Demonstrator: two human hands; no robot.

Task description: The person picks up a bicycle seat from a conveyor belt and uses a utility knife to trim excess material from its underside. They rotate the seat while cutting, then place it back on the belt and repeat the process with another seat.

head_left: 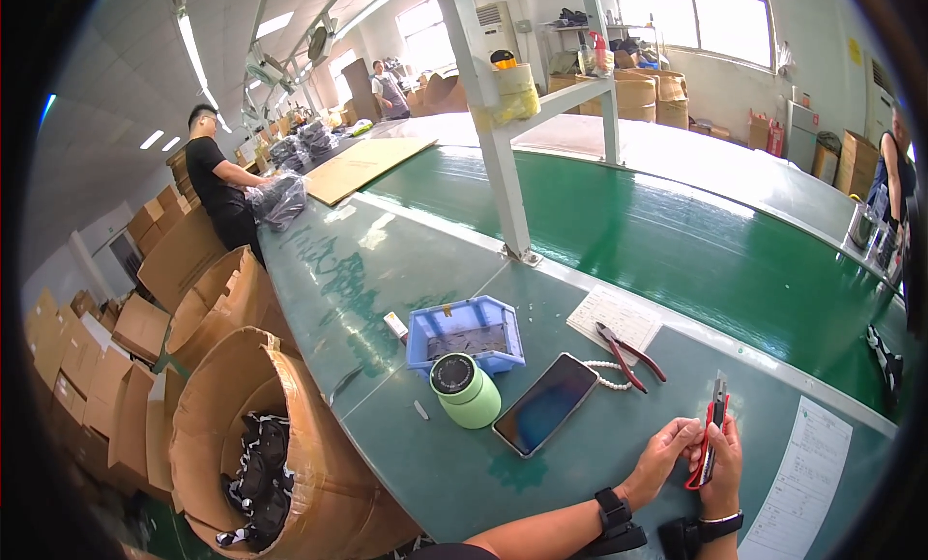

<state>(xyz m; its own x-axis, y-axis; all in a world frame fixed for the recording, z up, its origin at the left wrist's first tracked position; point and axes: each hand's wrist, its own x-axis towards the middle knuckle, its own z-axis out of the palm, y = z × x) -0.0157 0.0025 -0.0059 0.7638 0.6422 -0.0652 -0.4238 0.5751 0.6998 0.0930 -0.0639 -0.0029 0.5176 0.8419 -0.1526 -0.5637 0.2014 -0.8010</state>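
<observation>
A red and black utility knife [713, 431] stands upright in my right hand [723, 471], its blade end pointing away from me. The fingers of that hand are wrapped round the handle. Close beside it, my left hand [663, 458] has thumb and fingertips pressed together; what they hold, if anything, is too small to tell. Beyond my hands lie red-handled pliers [630, 355] across the edge of a handwritten paper sheet [612, 318]. A dark-screened phone [546, 403] lies to the left, with a string of white beads [609, 373] by its far end.
A green jar [466, 394] stands before a blue bin [416, 343] with small dark pieces. A printed sheet [797, 483] lies at my right. Past a metal post [488, 125] runs a green conveyor belt [619, 212]. A carton [329, 454] holds black items. Other people stand farther off.
</observation>
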